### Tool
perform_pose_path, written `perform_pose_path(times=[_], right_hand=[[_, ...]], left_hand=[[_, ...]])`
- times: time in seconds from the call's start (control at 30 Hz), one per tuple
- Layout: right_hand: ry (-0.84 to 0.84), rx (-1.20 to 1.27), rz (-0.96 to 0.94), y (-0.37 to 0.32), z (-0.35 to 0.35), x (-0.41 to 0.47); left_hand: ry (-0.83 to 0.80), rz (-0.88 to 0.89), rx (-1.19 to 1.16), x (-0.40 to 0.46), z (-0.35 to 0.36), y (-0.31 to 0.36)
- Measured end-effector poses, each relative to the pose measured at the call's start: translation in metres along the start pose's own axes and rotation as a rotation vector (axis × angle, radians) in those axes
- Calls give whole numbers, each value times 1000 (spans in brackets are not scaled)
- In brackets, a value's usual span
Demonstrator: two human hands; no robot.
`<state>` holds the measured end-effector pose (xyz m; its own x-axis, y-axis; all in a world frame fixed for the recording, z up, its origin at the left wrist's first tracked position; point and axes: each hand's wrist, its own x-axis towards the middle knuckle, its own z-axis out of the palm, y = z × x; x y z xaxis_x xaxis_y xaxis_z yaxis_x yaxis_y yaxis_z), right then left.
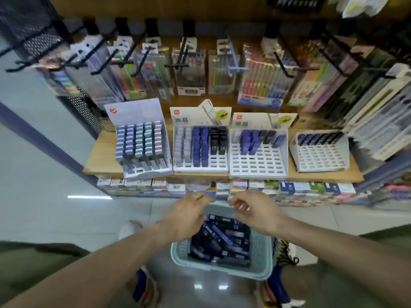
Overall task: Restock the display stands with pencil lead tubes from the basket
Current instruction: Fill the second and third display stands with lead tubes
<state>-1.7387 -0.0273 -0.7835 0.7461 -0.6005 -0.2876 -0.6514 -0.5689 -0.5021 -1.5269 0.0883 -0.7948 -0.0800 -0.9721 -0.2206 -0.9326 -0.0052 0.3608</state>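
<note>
A light blue basket (178, 252) stands on the floor below me, with several dark blue and black pencil lead tubes (222, 238) in it. Both hands hover over its far rim. My left hand (189, 214), a ring on one finger, pinches what looks like a blurred blue tube (209, 194). My right hand (253, 210) has loosely curled fingers with nothing visible in them. On the wooden shelf (102, 156) stand several white display stands. The left stand (142, 143) and the second stand (201, 147) are well filled. The third stand (258, 161) and the right stand (320, 156) have tubes only along the top.
Pen packs hang on black hooks (178, 65) above the stands. Small boxes (289, 187) line the shelf below the wooden board. A grey tiled floor (44, 196) lies to the left. My shoes (144, 285) sit beside the basket.
</note>
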Motion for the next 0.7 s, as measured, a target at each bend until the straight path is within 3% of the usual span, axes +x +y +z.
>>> perform_pose_path(times=[0.13, 0.23, 0.37, 0.57, 0.7], right_hand=[[-220, 32, 108, 21, 61, -24], [-266, 147, 229, 32, 98, -20], [-298, 211, 329, 35, 132, -2], [-171, 174, 498, 39, 178, 31], [-113, 129, 533, 49, 192, 35]], left_hand=[[-262, -168, -128, -17, 53, -1], [-320, -419, -317, -14, 97, -3], [-324, -641, -531, -1, 143, -2], [-200, -954, -786, 18, 180, -2], [-138, -1053, -805, 27, 202, -3]])
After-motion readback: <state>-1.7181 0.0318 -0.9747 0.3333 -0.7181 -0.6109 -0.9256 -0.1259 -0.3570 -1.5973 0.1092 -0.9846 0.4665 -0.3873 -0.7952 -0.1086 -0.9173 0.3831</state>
